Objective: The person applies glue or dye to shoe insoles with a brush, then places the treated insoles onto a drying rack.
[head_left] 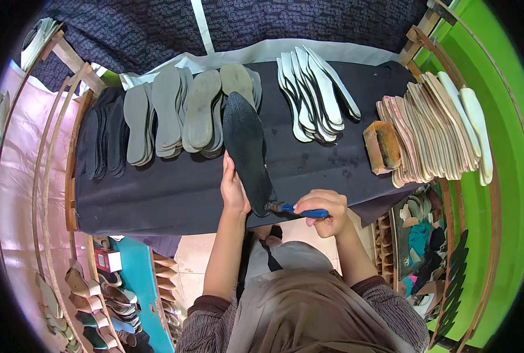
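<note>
A black shoe insole [245, 150] lies in my left hand [235, 189], its toe end pointing away from me and its heel near the table's front edge. The fingers are partly hidden beneath it. My right hand [325, 213] grips a small brush with a blue handle [316, 213]. The bristles touch the heel end of the insole. Beyond the insole stand stacks of grey insoles [168, 112], and dark insoles [106, 132] lie farther left. White-topped insoles [315, 94] are fanned out right of the middle.
On the right, a glue-stained box [383, 147] sits beside a row of beige insoles [432, 132]. A dark cloth [173, 197] covers the table. Wooden racks [76, 170] flank both sides, with shoe parts [118, 300] on lower shelves.
</note>
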Tool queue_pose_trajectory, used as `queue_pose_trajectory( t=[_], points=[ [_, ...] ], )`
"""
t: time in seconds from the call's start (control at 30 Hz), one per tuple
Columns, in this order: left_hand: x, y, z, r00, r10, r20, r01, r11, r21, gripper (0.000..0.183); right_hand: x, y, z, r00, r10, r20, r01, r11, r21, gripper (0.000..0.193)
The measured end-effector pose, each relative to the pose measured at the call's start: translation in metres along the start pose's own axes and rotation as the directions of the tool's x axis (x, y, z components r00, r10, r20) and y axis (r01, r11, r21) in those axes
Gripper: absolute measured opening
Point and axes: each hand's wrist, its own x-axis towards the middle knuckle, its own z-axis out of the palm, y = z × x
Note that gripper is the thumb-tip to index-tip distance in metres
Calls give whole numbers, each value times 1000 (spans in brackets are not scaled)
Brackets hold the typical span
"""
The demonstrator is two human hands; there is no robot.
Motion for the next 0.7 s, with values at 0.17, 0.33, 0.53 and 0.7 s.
queue_pose_trajectory(
  t=[0.17, 0.33, 0.53, 0.7],
  points=[
    [-2, 3, 1, 996, -12, 92, 9, 1000, 29, 45, -4, 2, 4, 996, 27, -89, -36, 994, -102, 21],
    [-4, 4, 2, 998, -13, 60, 10, 999, 48, 45, -11, 1, 9, 994, -39, -100, 28, 993, -111, 27],
    [-4, 3, 2, 998, -8, 56, 7, 1000, 22, 45, -11, 2, 6, 986, -68, -152, 37, 979, -202, 26],
    [-4, 4, 1, 998, 9, 62, -11, 999, 37, 45, -17, 1, 8, 993, 3, -118, -14, 995, -97, 16]
  ],
)
